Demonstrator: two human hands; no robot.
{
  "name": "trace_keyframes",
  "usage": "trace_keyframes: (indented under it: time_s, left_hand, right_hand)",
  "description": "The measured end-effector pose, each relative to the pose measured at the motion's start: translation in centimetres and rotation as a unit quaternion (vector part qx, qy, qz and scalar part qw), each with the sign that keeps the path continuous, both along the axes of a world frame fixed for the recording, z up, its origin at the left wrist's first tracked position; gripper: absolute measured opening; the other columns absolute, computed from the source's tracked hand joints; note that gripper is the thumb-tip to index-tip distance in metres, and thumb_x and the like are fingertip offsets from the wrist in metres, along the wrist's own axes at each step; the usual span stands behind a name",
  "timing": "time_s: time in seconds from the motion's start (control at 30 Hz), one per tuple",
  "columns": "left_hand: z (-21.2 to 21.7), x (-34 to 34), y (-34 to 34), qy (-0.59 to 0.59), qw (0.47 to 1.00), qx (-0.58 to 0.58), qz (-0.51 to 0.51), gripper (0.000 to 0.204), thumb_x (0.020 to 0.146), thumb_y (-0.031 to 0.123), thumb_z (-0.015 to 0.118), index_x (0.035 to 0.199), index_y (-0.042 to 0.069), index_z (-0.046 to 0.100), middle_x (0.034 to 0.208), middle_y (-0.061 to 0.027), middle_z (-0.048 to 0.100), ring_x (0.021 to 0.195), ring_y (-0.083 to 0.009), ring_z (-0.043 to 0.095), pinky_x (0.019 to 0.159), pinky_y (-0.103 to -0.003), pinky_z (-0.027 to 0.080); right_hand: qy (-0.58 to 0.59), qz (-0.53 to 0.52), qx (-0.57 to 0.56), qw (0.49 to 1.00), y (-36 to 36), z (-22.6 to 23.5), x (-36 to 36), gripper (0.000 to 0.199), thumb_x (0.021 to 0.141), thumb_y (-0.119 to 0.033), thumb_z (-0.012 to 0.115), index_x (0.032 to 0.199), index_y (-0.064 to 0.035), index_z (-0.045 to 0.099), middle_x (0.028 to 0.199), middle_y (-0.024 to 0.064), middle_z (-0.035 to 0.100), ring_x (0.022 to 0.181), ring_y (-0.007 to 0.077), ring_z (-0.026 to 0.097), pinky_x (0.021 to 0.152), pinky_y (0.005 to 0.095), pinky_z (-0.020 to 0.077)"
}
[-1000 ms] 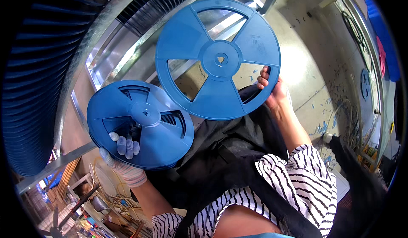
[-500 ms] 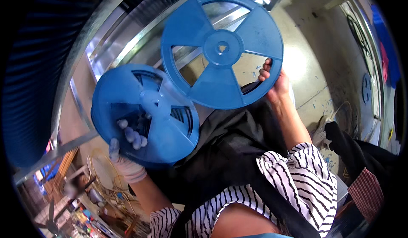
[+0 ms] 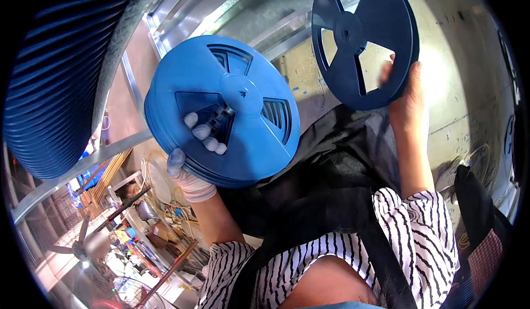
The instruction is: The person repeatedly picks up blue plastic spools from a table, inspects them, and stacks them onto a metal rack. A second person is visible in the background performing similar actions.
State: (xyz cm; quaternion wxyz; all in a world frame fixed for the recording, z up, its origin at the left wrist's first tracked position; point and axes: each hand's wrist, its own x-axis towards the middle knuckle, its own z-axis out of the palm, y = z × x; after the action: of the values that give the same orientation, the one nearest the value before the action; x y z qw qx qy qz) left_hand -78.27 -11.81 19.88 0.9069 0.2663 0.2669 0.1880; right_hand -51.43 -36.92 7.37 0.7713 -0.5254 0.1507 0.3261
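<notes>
My left hand [image 3: 193, 157], in a pale glove with bluish fingertips, grips a stack of blue plastic reels [image 3: 265, 143]. Its fingers come through a wedge-shaped opening in the top reel, and the thumb lies outside the rim. Up and to the right, my bare right hand [image 3: 407, 96] holds a single blue reel [image 3: 381, 19] by its lower right rim. That reel is tilted and looks dark, with its top cut off by the picture's edge. Its fingers reach into one of the openings. The single reel and the stack are apart.
A long row of dark blue discs [image 3: 66, 88] lies in a metal frame [image 3: 113, 60] at the left. Below it are a fan [image 3: 80, 248] and cluttered goods. Blue scraps dot the floor [image 3: 452, 113] at the right. A dark cloth [image 3: 326, 160] covers my lap.
The single reel has moved up and right with my right hand and turned from face-on to tilted. My left hand has brought the stack up and to the right.
</notes>
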Motion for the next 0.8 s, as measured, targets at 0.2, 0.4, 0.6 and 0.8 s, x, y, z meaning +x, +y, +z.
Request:
trace_keyframes:
  time_s: [0.2,0.4,0.6,0.8]
  left_hand:
    - [-0.2,0.0,-0.1,-0.048,0.999,0.0,0.004,0.066,0.089,0.021,0.058,0.142,-0.002,0.026,0.123,-0.0161,0.057,0.1,-0.0248,0.058,0.087,-0.044,0.045]
    - [-0.3,0.9,-0.1,-0.078,0.997,0.009,0.012,0.063,0.09,0.02,0.055,0.143,-0.003,0.028,0.125,-0.0148,0.056,0.104,-0.0231,0.059,0.089,-0.041,0.046]
    - [-0.4,1.7,0.1,-0.136,0.99,-0.023,0.03,0.063,0.091,0.018,0.054,0.144,-0.004,0.027,0.128,-0.0136,0.055,0.11,-0.0228,0.059,0.093,-0.04,0.047]
    - [-0.9,2.4,0.1,-0.145,0.989,-0.019,0.032,0.061,0.093,0.017,0.052,0.143,-0.006,0.025,0.129,-0.014,0.052,0.113,-0.0243,0.058,0.096,-0.041,0.048]
  right_hand:
    - [-0.189,0.114,0.019,0.975,1.2,-0.4,-4.6,0.041,0.098,-0.039,0.05,0.111,-0.0004,0.053,0.093,0.0098,0.062,0.082,0.0145,0.059,0.078,0.03,0.0481]
    - [-0.424,0.34,0.002,0.84,1.7,-1.8,-9.5,0.057,0.084,-0.042,0.066,0.115,0.0039,0.051,0.107,0.0221,0.059,0.1,0.0404,0.059,0.084,0.039,0.048]
    - [-0.52,0.404,0.077,0.749,1.8,-3.3,-10.5,0.08,0.066,-0.057,0.072,0.114,0.004,0.051,0.111,0.0204,0.058,0.106,0.0389,0.057,0.092,0.043,0.0456]
    - [-0.551,0.374,0.069,0.743,2.1,-2.3,-9.9,0.083,0.062,-0.051,0.082,0.115,0.0041,0.05,0.109,0.0189,0.057,0.101,0.0368,0.056,0.089,0.0412,0.0466]
